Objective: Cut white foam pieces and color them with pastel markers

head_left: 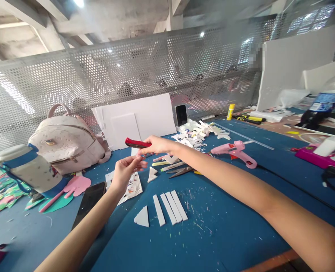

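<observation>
My right hand [158,145] is closed around a red utility knife [137,143], which points to the left. Just below it, my left hand [129,168] has its fingertips pinched together, close to the right fingertips. Whatever sits between the left fingers is too small to make out. Below the hands, several white foam strips [169,208] lie side by side on the blue table mat [207,241], with a white triangular piece [142,217] to their left. A smaller notched white piece [152,174] and a speckled paper sheet [133,188] lie near my left hand.
Scissors [181,172] and markers [171,166] lie under my right forearm. A pink glue gun [236,150] with a cord, white scraps [195,132], and a glue stick [230,112] are beyond. To the left stand a phone [89,204], a bottle [28,170] and a backpack [68,139].
</observation>
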A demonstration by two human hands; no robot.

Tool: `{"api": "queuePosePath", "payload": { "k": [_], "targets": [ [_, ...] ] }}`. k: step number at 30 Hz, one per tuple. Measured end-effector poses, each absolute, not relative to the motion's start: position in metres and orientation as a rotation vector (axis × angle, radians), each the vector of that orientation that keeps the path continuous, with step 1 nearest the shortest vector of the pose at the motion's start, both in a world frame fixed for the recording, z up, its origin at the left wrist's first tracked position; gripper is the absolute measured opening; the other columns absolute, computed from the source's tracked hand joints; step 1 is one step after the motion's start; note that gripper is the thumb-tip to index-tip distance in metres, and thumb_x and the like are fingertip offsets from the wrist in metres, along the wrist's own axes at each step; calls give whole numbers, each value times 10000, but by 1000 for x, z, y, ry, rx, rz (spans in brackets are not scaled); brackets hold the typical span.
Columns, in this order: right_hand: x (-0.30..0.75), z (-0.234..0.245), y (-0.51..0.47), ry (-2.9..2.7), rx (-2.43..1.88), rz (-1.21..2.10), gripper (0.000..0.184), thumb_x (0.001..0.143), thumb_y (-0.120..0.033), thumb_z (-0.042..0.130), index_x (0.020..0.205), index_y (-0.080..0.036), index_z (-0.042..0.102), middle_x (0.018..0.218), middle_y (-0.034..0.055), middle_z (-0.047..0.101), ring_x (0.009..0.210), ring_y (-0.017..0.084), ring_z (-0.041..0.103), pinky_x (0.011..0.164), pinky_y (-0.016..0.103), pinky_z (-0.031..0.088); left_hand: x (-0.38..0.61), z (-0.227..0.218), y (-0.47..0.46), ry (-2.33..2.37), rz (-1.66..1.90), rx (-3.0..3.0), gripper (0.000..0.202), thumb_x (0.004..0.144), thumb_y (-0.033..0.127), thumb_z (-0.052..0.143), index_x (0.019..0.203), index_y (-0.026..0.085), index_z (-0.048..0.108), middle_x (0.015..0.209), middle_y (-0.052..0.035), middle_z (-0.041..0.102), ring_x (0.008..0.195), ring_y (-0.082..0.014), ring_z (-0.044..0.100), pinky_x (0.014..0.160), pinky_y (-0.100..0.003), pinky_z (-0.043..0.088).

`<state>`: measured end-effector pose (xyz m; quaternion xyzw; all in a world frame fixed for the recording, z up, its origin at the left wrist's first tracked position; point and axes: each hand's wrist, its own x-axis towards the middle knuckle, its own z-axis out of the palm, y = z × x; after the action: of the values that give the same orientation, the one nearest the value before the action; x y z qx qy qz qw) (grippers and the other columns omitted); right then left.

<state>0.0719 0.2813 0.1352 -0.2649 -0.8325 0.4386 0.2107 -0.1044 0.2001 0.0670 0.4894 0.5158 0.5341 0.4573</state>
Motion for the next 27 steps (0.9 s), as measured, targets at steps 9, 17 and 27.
{"api": "queuePosePath", "payload": {
  "k": [9, 17, 27],
  "targets": [
    [81, 131, 300, -2432, -788, 1044, 259, 962, -355, 620, 1097, -135, 643, 969, 44, 664, 773, 147, 638, 684, 302, 544, -114, 60, 207, 1290, 1217, 1272, 288, 968, 358, 601, 1177, 161, 607, 1164, -80, 638, 971, -194, 654, 838, -389, 569],
    [77, 106, 319, -2498, -1054, 770, 329, 969, -331, 615, 1245, -154, 589, 1241, 99, 611, 1050, 241, 635, 876, 444, 555, -118, 54, 210, 1327, 1161, 1297, 293, 971, 366, 593, 1187, 169, 605, 1186, -84, 632, 990, -198, 650, 855, -398, 565],
    [78, 77, 327, -2432, -1151, 608, 326, 974, -330, 606, 1254, -165, 585, 1251, 101, 605, 1051, 237, 634, 879, 441, 555, -122, 55, 211, 1324, 1148, 1325, 320, 965, 370, 603, 1203, 157, 594, 1184, -84, 630, 998, -207, 651, 857, -410, 563]
  ]
}}
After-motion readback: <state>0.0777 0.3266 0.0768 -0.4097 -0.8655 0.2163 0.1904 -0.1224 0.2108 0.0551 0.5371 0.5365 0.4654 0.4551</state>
